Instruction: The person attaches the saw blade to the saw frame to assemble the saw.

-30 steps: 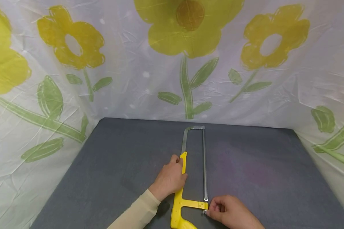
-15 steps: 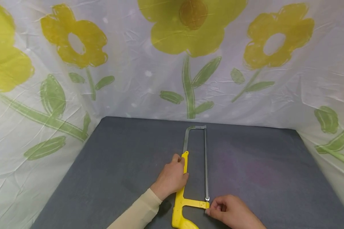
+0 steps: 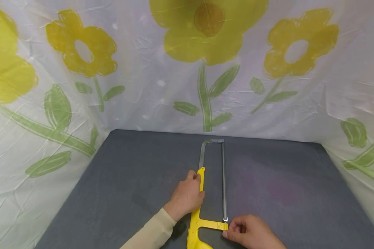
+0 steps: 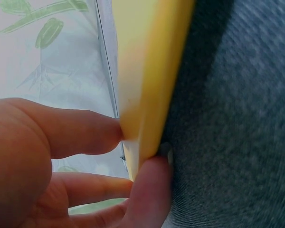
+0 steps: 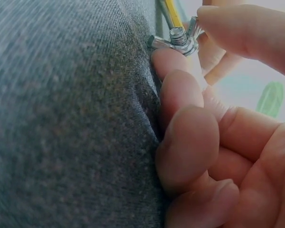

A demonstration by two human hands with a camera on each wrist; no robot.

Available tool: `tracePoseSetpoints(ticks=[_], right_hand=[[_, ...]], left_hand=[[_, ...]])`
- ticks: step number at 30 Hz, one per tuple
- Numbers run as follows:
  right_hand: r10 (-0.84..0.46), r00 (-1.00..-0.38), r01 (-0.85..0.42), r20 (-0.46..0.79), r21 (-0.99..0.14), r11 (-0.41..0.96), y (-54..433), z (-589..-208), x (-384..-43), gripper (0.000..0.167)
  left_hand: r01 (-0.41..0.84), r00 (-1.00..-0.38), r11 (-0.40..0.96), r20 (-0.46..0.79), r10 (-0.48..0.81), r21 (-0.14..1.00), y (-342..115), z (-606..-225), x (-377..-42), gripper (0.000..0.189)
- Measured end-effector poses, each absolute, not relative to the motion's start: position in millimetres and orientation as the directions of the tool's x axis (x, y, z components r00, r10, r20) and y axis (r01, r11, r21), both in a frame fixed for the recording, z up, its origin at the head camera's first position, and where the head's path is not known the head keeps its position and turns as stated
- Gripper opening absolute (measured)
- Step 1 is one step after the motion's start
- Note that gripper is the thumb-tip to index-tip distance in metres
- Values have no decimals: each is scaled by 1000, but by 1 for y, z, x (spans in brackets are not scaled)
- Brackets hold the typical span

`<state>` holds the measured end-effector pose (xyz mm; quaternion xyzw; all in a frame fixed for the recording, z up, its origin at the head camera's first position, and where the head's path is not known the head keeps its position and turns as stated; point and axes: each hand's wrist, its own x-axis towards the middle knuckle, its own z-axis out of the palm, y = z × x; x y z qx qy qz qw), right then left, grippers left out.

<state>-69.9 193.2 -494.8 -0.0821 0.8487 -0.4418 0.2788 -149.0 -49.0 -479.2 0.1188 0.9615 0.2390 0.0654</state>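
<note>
The hacksaw [image 3: 209, 224] lay flat on the dark desk [image 3: 277, 166], in the lower middle of the head view, its handle [image 3: 202, 245] cut off by the bottom edge. Its blade [image 3: 224, 183] lined up away from the person, on the side of the right hand [image 3: 252, 231], which presumably put the near fitting within easy reach.

The left hand [image 3: 186, 194] had its fingers curled round the yellow spine [image 4: 154, 71], gripping it from both sides; this probably kept the frame from twisting. At the lower right of the head view, the right hand worked at the near end of the blade. Up close, at the top of the right wrist view, its fingers pinched a wing nut [image 5: 184, 48] on a threaded end, one digit against each side, a grip that suited turning it. The other fingers were folded in, perhaps to stay out of the way.
</note>
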Motion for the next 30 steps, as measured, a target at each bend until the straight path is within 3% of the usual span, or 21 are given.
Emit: tracePoseSetpoints(ticks=[16, 30], right_hand=[[-404, -815, 129, -416, -809, 574, 194, -494, -72, 21], [-466, -807, 46, -363, -825, 563, 197, -496, -73, 10]], left_hand=[[210, -962, 864, -62, 266, 458, -49, -481, -149, 59], [206, -963, 861, -58, 262, 465, -49, -481, -148, 59]])
